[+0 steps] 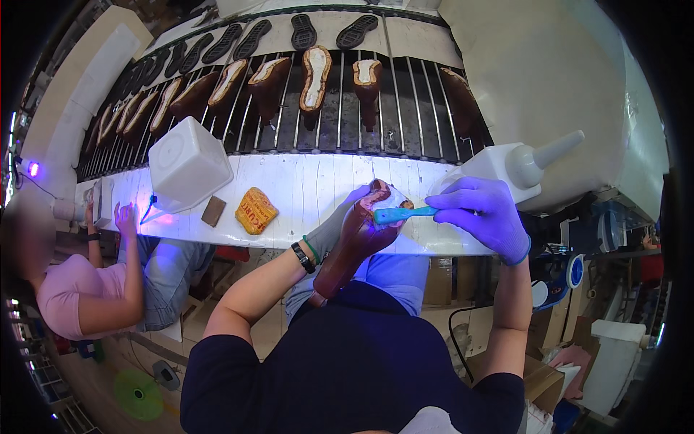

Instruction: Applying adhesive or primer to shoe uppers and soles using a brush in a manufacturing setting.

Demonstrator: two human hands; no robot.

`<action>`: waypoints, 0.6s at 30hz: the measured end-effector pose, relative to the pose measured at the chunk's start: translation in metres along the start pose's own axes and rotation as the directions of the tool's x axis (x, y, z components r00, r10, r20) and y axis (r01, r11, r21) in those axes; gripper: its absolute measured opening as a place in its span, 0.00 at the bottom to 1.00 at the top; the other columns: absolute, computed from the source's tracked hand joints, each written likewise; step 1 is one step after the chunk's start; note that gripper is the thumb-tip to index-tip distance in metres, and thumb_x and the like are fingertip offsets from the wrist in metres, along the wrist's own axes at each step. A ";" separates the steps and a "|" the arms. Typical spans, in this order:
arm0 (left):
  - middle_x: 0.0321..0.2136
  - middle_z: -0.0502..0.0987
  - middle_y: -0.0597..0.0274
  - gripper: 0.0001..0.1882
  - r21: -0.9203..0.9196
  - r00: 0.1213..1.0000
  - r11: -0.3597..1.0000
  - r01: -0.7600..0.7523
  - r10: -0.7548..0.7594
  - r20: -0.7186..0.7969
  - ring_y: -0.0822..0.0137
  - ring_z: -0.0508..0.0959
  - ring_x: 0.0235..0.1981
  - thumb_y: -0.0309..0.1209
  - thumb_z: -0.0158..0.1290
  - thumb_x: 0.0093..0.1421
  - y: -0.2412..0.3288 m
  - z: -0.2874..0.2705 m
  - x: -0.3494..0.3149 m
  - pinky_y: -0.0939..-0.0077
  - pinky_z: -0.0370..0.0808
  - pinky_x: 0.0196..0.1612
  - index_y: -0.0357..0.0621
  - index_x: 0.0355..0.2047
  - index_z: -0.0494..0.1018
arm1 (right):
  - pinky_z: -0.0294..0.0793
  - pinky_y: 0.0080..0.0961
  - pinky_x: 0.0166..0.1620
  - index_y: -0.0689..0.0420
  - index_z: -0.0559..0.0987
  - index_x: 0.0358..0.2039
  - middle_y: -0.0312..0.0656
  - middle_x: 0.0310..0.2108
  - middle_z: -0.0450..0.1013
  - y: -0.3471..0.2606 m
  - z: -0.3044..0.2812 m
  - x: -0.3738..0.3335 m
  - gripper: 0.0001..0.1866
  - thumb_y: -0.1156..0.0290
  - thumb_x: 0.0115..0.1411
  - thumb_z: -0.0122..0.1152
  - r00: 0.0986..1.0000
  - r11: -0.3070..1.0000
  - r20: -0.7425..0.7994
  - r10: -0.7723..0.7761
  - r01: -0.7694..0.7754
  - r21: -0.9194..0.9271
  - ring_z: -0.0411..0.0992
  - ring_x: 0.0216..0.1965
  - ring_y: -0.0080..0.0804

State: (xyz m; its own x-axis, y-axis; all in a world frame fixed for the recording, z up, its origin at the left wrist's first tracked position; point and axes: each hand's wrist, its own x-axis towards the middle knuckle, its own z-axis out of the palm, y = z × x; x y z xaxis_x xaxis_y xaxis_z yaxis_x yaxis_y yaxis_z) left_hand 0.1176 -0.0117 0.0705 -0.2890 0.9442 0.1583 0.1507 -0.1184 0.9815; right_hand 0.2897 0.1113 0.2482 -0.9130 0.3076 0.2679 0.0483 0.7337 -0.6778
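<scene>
A brown leather boot upper (pixel 347 249) lies tilted across my lap at the table's near edge, its underside turned up and its shaft toward me. My left hand (pixel 327 233), in a pale glove, is closed around the boot's far side; part of its fingers is hidden. Between the fingers of my gloved right hand (pixel 481 213) is a turquoise brush (pixel 399 214). Its head touches the boot's underside, where a whitish area (pixel 395 199) shows inside a brown rim. The bristles are hidden.
A white nozzle bottle (pixel 499 163) lies at right. A white square container (pixel 189 165), a brown block (pixel 213 211) and a yellow packet (pixel 256 211) sit left. Beyond, a barred rack (pixel 394 119) holds several boots, with black soles (pixel 303 32) behind. A co-worker (pixel 87 293) sits at left.
</scene>
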 end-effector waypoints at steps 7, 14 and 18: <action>0.46 0.74 0.56 0.19 0.288 0.992 0.950 -0.123 0.111 0.059 0.68 0.75 0.48 0.30 0.57 0.58 -0.002 -0.005 0.002 0.77 0.67 0.56 0.36 0.49 0.73 | 0.73 0.27 0.31 0.54 0.85 0.36 0.40 0.26 0.77 -0.003 0.002 0.000 0.11 0.68 0.50 0.68 1.000 0.996 -0.023 -0.008 0.006 -0.090 0.75 0.27 0.35; 0.53 0.69 0.49 0.25 -0.544 0.959 0.790 0.282 -0.246 0.140 0.62 0.69 0.56 0.36 0.46 0.65 -0.037 -0.019 0.017 0.73 0.63 0.60 0.34 0.58 0.62 | 0.72 0.31 0.31 0.55 0.83 0.37 0.41 0.27 0.76 -0.001 0.002 -0.003 0.10 0.68 0.54 0.64 0.966 0.940 -0.218 0.140 -0.199 -0.278 0.75 0.27 0.39; 0.60 0.62 0.59 0.25 0.258 0.980 0.951 -0.170 0.190 -0.053 0.67 0.62 0.61 0.39 0.34 0.72 -0.033 -0.013 0.012 0.76 0.56 0.65 0.37 0.64 0.54 | 0.73 0.30 0.36 0.57 0.82 0.39 0.44 0.29 0.76 0.042 -0.001 -0.042 0.11 0.71 0.55 0.62 0.836 0.817 -0.451 0.313 -0.479 -0.320 0.76 0.30 0.39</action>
State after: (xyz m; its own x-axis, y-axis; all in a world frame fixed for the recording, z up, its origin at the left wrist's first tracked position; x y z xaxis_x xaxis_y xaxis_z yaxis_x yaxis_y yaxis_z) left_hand 0.0970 -0.0003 0.0416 -0.3047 0.8870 0.3470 0.4361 -0.1940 0.8788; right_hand 0.3302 0.1295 0.2090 -0.5654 0.7601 0.3204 0.6067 0.6464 -0.4627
